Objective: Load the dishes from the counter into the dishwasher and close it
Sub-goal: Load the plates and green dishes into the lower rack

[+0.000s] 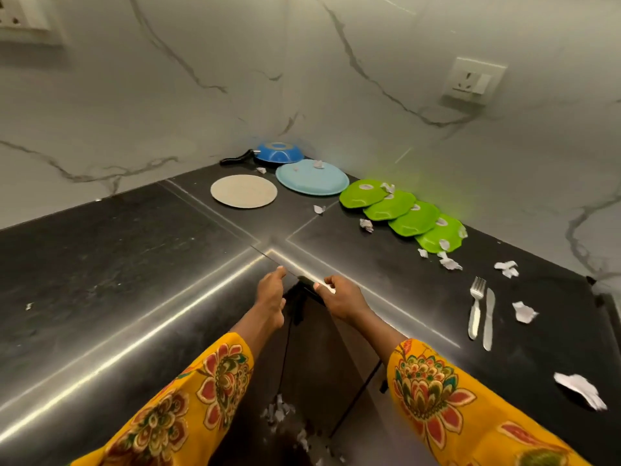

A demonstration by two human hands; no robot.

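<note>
no readable text, labels or numbers

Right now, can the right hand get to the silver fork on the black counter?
Probably yes. The right hand grips a dark handle at the counter's inner corner and must let go first. The silver fork lies uncovered to its right beside a knife, nothing between.

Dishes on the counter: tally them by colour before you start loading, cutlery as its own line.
Green plates: 4
Light blue plate: 1
Beige plate: 1
Blue bowl, upside down: 1
Fork: 1
Knife: 1
Total: 9
</note>
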